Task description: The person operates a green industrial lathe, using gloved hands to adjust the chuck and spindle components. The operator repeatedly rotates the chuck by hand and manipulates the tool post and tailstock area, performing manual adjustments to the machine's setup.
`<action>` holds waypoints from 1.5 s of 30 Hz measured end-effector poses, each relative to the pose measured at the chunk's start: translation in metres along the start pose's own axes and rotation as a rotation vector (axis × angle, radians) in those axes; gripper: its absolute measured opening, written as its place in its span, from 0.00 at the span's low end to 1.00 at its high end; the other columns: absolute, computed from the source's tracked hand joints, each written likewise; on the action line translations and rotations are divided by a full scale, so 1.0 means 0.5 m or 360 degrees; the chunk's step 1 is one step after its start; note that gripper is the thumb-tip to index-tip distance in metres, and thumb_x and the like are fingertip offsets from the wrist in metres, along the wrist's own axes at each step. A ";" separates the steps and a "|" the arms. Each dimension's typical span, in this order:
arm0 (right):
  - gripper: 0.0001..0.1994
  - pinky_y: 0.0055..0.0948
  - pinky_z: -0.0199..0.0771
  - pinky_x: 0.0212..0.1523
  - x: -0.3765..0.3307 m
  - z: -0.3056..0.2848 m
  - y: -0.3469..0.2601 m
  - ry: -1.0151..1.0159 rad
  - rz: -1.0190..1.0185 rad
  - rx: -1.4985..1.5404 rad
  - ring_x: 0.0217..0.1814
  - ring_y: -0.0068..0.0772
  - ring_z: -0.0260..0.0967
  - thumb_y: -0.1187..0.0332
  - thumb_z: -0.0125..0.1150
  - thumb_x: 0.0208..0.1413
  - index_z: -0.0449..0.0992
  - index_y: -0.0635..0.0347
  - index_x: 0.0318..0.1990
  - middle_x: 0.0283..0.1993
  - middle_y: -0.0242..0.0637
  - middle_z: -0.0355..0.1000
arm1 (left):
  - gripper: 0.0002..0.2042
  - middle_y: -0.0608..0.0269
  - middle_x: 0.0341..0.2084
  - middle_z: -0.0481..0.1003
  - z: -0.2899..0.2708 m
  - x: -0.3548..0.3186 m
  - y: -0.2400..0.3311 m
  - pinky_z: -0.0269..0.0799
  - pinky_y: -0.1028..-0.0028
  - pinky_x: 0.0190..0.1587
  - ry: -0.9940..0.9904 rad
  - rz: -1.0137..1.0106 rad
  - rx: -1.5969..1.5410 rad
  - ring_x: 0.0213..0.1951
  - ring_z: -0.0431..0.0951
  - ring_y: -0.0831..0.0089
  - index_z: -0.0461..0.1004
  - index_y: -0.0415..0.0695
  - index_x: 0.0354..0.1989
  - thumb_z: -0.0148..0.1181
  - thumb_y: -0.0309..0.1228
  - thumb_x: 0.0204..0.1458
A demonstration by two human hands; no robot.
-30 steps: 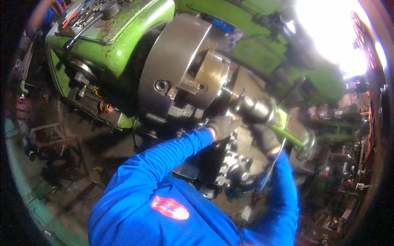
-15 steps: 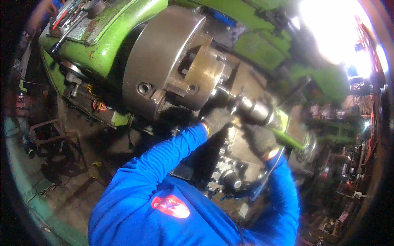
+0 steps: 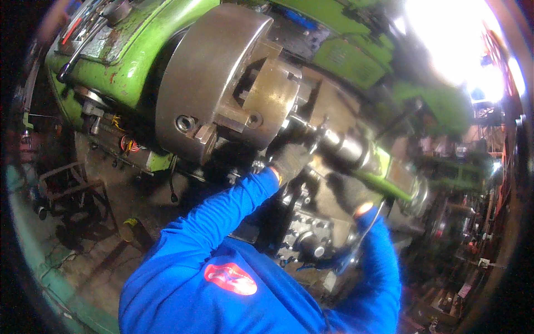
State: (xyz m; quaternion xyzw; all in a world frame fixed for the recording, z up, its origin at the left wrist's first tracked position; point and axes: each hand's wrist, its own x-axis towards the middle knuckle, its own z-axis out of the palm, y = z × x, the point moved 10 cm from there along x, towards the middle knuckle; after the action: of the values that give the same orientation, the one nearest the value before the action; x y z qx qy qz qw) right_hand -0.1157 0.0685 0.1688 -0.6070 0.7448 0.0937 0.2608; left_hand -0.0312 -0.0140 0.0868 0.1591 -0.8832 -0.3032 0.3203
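Observation:
A large steel lathe chuck (image 3: 208, 72) grips a thick, brassy round workpiece (image 3: 272, 89) in its jaws. To the right of it, a shiny tailstock spindle (image 3: 349, 150) juts from the green tailstock (image 3: 389, 175), with a narrow metal shaft reaching toward the workpiece. My left hand (image 3: 292, 161), in a dark grey glove, is closed just below that shaft, and what it holds is hidden. Under the spindle is my gloved right hand (image 3: 353, 192). Its fingers are lost in shadow and blur.
Below my hands sits the tool post (image 3: 308, 242) with its bolts. A thin pale hose (image 3: 372, 222) passes by my right wrist. The green headstock (image 3: 111, 75) carries loose tools on top at the left. A lever (image 3: 173, 183) hangs beneath the chuck.
The view has shifted slightly, so the machine sits a little further left in the picture. My hands stay beside the shaft and spindle, with little change in their pose.

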 end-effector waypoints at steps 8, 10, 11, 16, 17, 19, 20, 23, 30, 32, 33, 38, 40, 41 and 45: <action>0.10 0.47 0.73 0.45 0.026 -0.009 -0.002 0.0180 -0.0009 0.0049 0.47 0.55 0.73 0.67 0.51 0.59 0.76 0.54 0.45 0.43 0.48 0.76 | 0.08 0.51 0.29 0.79 0.032 -0.013 -0.063 0.74 0.66 0.37 0.0084 -0.0623 -0.0682 0.33 0.79 0.63 0.79 0.38 0.32 0.59 0.30 0.51; 0.10 0.48 0.73 0.44 0.032 -0.011 -0.012 0.0227 -0.0005 0.0062 0.47 0.55 0.73 0.66 0.51 0.59 0.76 0.54 0.44 0.42 0.48 0.76 | 0.10 0.51 0.29 0.80 0.029 -0.020 -0.071 0.73 0.67 0.37 0.0143 -0.0785 -0.0889 0.33 0.79 0.65 0.80 0.36 0.31 0.61 0.32 0.51; 0.09 0.48 0.73 0.43 0.034 -0.010 -0.018 0.0251 -0.0004 0.0071 0.46 0.55 0.73 0.66 0.52 0.58 0.76 0.54 0.43 0.42 0.48 0.76 | 0.10 0.52 0.29 0.80 0.028 -0.021 -0.073 0.73 0.68 0.36 0.0143 -0.0818 -0.0905 0.32 0.79 0.66 0.80 0.36 0.31 0.62 0.32 0.51; 0.11 0.50 0.73 0.43 0.047 0.007 0.004 0.0208 0.0095 -0.0017 0.44 0.55 0.74 0.64 0.55 0.55 0.76 0.52 0.43 0.40 0.50 0.76 | 0.12 0.60 0.29 0.78 0.037 -0.027 -0.052 0.74 0.68 0.36 0.0281 -0.1531 -0.2118 0.31 0.77 0.69 0.77 0.37 0.40 0.61 0.33 0.54; 0.11 0.50 0.74 0.43 0.054 0.011 0.003 0.0165 0.0135 -0.0066 0.44 0.55 0.74 0.64 0.56 0.54 0.77 0.52 0.44 0.39 0.50 0.76 | 0.13 0.62 0.29 0.77 0.046 -0.030 -0.022 0.74 0.67 0.37 0.0368 -0.1817 -0.2715 0.32 0.77 0.70 0.76 0.37 0.42 0.61 0.33 0.54; 0.12 0.50 0.74 0.44 0.060 0.013 0.003 0.0143 0.0156 -0.0125 0.44 0.55 0.75 0.64 0.56 0.54 0.77 0.51 0.44 0.39 0.49 0.77 | 0.16 0.65 0.30 0.76 0.026 0.000 -0.023 0.74 0.66 0.35 0.0294 -0.1437 -0.2504 0.31 0.75 0.72 0.73 0.39 0.47 0.60 0.36 0.56; 0.12 0.50 0.74 0.44 0.061 0.015 0.001 0.0164 0.0136 -0.0135 0.44 0.55 0.75 0.64 0.57 0.53 0.77 0.51 0.44 0.39 0.49 0.77 | 0.17 0.66 0.30 0.75 0.033 0.001 -0.022 0.73 0.66 0.35 0.0277 -0.1452 -0.2541 0.31 0.74 0.73 0.72 0.40 0.49 0.60 0.37 0.56; 0.13 0.50 0.74 0.45 0.062 -0.003 -0.021 0.0098 0.0155 -0.0087 0.44 0.54 0.75 0.60 0.55 0.55 0.78 0.50 0.45 0.39 0.49 0.77 | 0.20 0.67 0.30 0.74 0.064 -0.006 -0.004 0.71 0.66 0.32 0.0277 -0.1920 -0.2921 0.30 0.72 0.75 0.69 0.41 0.53 0.58 0.40 0.57; 0.21 0.51 0.74 0.41 0.052 0.006 -0.009 0.0046 0.0176 -0.0133 0.39 0.56 0.76 0.55 0.53 0.58 0.71 0.43 0.58 0.36 0.51 0.77 | 0.18 0.62 0.37 0.73 0.107 0.005 0.002 0.69 0.68 0.36 0.0342 -0.1742 -0.3242 0.37 0.73 0.69 0.70 0.43 0.51 0.52 0.44 0.62; 0.26 0.51 0.74 0.41 0.044 -0.037 -0.047 0.0073 0.0119 -0.0077 0.38 0.57 0.76 0.56 0.53 0.57 0.64 0.39 0.65 0.36 0.52 0.77 | 0.14 0.62 0.36 0.73 0.097 0.007 0.008 0.70 0.68 0.37 0.0376 -0.1663 -0.3350 0.37 0.74 0.69 0.71 0.43 0.47 0.51 0.41 0.63; 0.28 0.51 0.74 0.41 0.046 -0.036 -0.050 0.0043 0.0107 -0.0089 0.39 0.57 0.76 0.56 0.53 0.57 0.60 0.37 0.67 0.36 0.53 0.77 | 0.12 0.62 0.34 0.74 0.086 0.006 0.011 0.71 0.69 0.37 0.0396 -0.1662 -0.3281 0.37 0.74 0.69 0.72 0.43 0.45 0.51 0.39 0.63; 0.20 0.48 0.76 0.44 0.060 0.003 -0.005 -0.0121 0.0185 -0.0209 0.42 0.53 0.77 0.57 0.54 0.54 0.75 0.47 0.55 0.39 0.51 0.78 | 0.08 0.66 0.28 0.72 0.061 0.024 0.034 0.70 0.74 0.35 0.0402 -0.1789 -0.3452 0.28 0.71 0.75 0.72 0.44 0.38 0.58 0.36 0.60; 0.17 0.47 0.76 0.45 0.070 0.017 0.012 -0.0177 0.0274 -0.0252 0.43 0.52 0.77 0.57 0.54 0.54 0.81 0.52 0.45 0.40 0.50 0.78 | 0.09 0.67 0.25 0.70 0.062 0.017 0.033 0.68 0.76 0.32 0.0561 -0.1936 -0.3380 0.25 0.68 0.77 0.72 0.44 0.37 0.59 0.36 0.60; 0.16 0.46 0.76 0.45 0.077 0.019 0.014 -0.0161 0.0312 -0.0267 0.43 0.52 0.77 0.57 0.53 0.53 0.82 0.54 0.41 0.40 0.49 0.78 | 0.09 0.68 0.24 0.69 0.063 0.008 0.029 0.67 0.77 0.31 0.0650 -0.2011 -0.3336 0.24 0.67 0.77 0.72 0.43 0.37 0.59 0.36 0.60; 0.16 0.46 0.77 0.46 0.086 0.022 0.001 -0.0243 0.0229 -0.0306 0.44 0.52 0.77 0.58 0.53 0.53 0.83 0.56 0.37 0.40 0.49 0.79 | 0.09 0.70 0.20 0.66 0.101 -0.004 -0.011 0.63 0.81 0.29 0.0643 -0.1984 -0.3198 0.19 0.62 0.81 0.70 0.43 0.34 0.57 0.35 0.61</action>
State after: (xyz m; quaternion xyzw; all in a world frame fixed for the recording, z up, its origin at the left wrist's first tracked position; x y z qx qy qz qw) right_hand -0.1188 0.0371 0.1380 -0.5653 0.7520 0.2291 0.2498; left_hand -0.0626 0.0046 0.0518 0.2830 0.0434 -0.9296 0.2323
